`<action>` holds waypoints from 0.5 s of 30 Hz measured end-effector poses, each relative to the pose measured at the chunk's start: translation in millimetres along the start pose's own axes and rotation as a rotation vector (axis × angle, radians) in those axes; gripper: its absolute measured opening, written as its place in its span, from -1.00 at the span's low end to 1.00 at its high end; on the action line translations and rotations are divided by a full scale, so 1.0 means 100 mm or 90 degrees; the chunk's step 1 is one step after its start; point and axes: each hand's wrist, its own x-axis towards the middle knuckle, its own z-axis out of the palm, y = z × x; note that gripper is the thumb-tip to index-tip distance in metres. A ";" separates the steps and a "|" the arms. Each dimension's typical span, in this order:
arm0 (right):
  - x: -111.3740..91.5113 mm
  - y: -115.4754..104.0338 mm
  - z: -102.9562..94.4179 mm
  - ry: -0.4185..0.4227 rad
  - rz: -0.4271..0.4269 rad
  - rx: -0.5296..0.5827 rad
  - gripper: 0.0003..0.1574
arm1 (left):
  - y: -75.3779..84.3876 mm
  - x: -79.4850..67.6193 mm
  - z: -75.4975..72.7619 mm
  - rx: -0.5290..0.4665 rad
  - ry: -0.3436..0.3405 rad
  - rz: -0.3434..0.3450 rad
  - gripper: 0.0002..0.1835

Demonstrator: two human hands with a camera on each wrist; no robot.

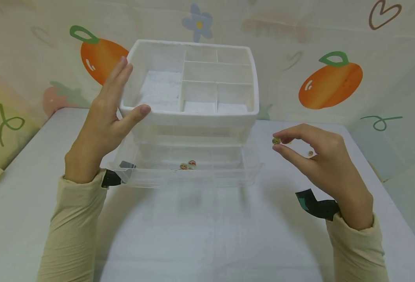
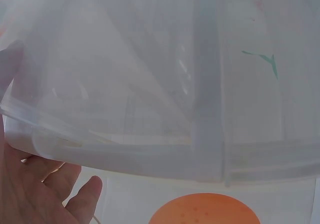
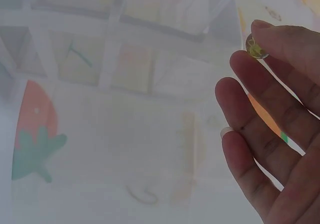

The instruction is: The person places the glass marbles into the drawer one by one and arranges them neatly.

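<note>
The person's right hand (image 1: 325, 166) pinched a small, round, yellow-green glass marble (image 1: 276, 141) between thumb and forefinger, just right of a white plastic organizer box (image 1: 189, 119) with a compartmented top. The left hand (image 1: 103, 121) rested against the box's left side, its fingers straight rather than curled, the thumb lying over the near rim. Below the top, a clear plastic drawer (image 1: 214, 178) stood pulled out toward the near side; inside, around its middle, lay a cluster of small orange-and-clear marbles (image 1: 192, 163). Another small brownish marble (image 1: 310, 153) showed on the white-covered table (image 1: 193, 239), beside the right hand. On the far side hung a pale backdrop (image 1: 281, 84) printed with orange fruit and a blue flower.
</note>
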 end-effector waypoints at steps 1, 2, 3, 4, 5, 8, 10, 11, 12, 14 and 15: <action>0.00 -0.01 0.00 -0.003 -0.003 0.000 -0.64 | 0.00 0.00 0.00 0.000 0.000 0.001 -0.12; 0.00 -0.02 0.00 0.001 -0.013 0.003 -0.67 | 0.00 0.00 0.00 -0.001 0.001 0.001 -0.12; 0.00 -0.02 0.00 0.005 -0.023 0.006 -0.72 | 0.00 0.00 0.00 -0.001 0.000 0.001 -0.12; 0.00 -0.03 0.00 0.010 -0.037 0.011 -0.74 | 0.00 0.00 0.00 -0.003 0.000 0.002 -0.11; 0.01 -0.05 0.01 0.014 -0.049 0.016 -0.70 | 0.00 0.00 0.00 -0.004 0.001 0.002 -0.11; 0.02 -0.09 0.03 0.026 -0.083 0.034 -0.46 | 0.00 0.00 0.00 -0.005 0.002 0.001 -0.11; 0.03 -0.12 0.04 0.029 -0.097 0.040 -0.42 | 0.00 0.00 -0.01 -0.006 0.002 -0.002 -0.11; 0.03 -0.13 0.05 0.029 -0.102 0.042 -0.42 | 0.00 0.00 0.00 -0.006 0.002 -0.002 -0.11; 0.04 -0.14 0.05 0.030 -0.108 0.044 -0.44 | 0.00 0.00 0.00 -0.005 0.002 -0.003 -0.11; 0.05 -0.17 0.07 0.030 -0.119 0.045 -0.46 | 0.00 0.00 0.00 -0.005 0.000 -0.004 -0.11; 0.05 -0.18 0.08 0.029 -0.124 0.045 -0.47 | 0.00 0.00 -0.01 -0.006 0.000 -0.006 -0.12</action>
